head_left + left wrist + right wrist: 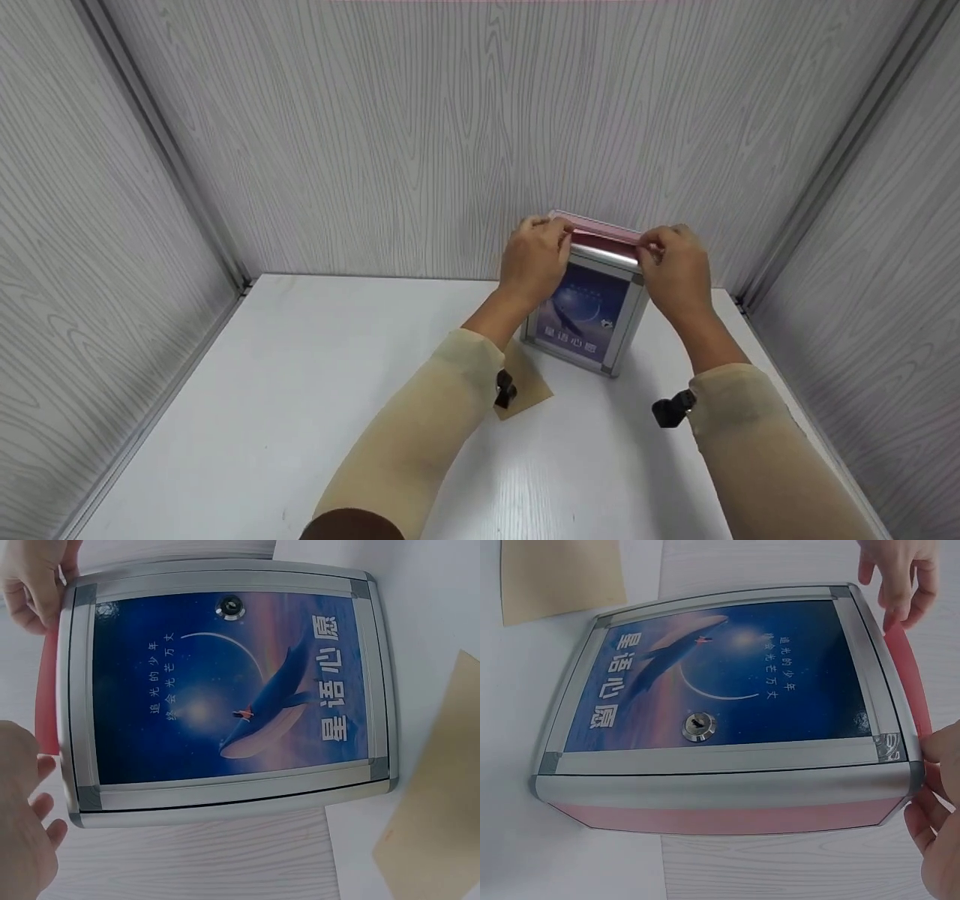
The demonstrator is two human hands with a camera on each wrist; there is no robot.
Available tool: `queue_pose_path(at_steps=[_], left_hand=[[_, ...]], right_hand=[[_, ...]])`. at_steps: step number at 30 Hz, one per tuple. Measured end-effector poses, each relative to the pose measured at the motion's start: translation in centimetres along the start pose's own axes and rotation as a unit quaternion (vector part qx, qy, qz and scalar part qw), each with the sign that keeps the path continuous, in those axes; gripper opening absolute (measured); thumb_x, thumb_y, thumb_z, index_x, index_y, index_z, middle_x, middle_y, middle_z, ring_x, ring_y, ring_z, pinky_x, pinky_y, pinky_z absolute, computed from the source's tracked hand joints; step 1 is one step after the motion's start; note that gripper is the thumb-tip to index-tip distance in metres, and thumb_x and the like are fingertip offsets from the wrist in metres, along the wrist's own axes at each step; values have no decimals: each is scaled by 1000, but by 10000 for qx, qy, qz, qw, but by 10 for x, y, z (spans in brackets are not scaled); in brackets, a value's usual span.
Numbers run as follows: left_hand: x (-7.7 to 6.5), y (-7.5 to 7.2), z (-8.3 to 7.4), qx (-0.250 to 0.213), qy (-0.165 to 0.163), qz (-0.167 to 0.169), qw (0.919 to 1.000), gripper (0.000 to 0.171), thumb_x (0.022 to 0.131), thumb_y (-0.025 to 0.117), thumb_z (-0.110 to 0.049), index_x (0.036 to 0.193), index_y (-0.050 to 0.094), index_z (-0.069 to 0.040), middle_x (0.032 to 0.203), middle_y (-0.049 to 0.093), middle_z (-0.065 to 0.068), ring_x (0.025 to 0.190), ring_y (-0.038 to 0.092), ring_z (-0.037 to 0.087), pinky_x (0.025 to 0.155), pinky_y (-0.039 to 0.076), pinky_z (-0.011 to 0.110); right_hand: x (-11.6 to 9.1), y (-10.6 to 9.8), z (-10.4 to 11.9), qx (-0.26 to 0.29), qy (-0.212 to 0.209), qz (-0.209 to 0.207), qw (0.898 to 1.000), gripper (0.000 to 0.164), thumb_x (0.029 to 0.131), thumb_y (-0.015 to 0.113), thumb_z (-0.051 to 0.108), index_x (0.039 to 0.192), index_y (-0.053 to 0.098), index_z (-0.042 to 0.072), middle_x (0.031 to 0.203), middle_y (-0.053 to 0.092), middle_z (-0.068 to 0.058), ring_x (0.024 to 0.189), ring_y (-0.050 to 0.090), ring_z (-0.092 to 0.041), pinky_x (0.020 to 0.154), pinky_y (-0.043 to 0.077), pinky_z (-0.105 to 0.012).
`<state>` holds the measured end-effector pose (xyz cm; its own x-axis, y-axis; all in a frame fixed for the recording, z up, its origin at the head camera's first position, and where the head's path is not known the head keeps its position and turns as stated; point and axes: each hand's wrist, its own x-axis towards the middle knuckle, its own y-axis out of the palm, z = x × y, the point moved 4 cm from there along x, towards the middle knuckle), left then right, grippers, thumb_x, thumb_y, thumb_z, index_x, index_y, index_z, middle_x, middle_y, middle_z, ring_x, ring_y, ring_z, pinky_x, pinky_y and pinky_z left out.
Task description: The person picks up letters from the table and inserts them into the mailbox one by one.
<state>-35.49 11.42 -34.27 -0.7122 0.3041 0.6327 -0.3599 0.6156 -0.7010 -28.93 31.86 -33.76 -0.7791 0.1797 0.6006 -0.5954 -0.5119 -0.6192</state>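
A box with a silver metal frame stands upright near the back wall. Its front carries a blue picture of a whale and a round key lock; the side is pink. Over the top edge, a flat red sheet, perhaps an envelope, extends between both hands. My left hand pinches the left end of the red sheet, while my right hand pinches its right end. In the right wrist view, the lower part of the red sheet is hidden behind the frame.
A brown paper piece lies on the white table, partly under my left forearm. Grey wood-grain panels enclose the back and both sides. The box stands close to the back panel.
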Motion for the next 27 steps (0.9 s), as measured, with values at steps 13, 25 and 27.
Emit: queue_pose_path(at_steps=[13, 25, 27], left_hand=[[-3, 4, 10, -172, -540, 894, 9944, 46, 113, 54, -42, 158, 52, -29, 178, 33, 1, 160, 40, 31, 129, 41, 49], [-4, -10, 39, -377, -803, 640, 9940, 47, 112, 58, -36, 156, 50, -21, 169, 43, 6, 149, 49, 33, 121, 46, 51], [-6, -12, 48, -481, -853, 549, 9937, 45, 111, 58, -33, 153, 51, -19, 164, 46, 7, 148, 50, 33, 119, 46, 51]], right_hand=[[-5, 7, -6, 236, 144, 555, 9981, 35, 110, 65, 29, 136, 70, 7, 153, 47, -22, 144, 47, -44, 118, 43, -62], [-2, 3, 1, 375, 246, 444, 9980, 50, 107, 67, 31, 152, 56, 12, 156, 40, -21, 149, 38, -44, 125, 28, -69], [-4, 1, 5, 503, 210, 299, 9981, 49, 107, 67, 28, 151, 56, 12, 154, 41, -21, 148, 38, -42, 125, 29, -67]])
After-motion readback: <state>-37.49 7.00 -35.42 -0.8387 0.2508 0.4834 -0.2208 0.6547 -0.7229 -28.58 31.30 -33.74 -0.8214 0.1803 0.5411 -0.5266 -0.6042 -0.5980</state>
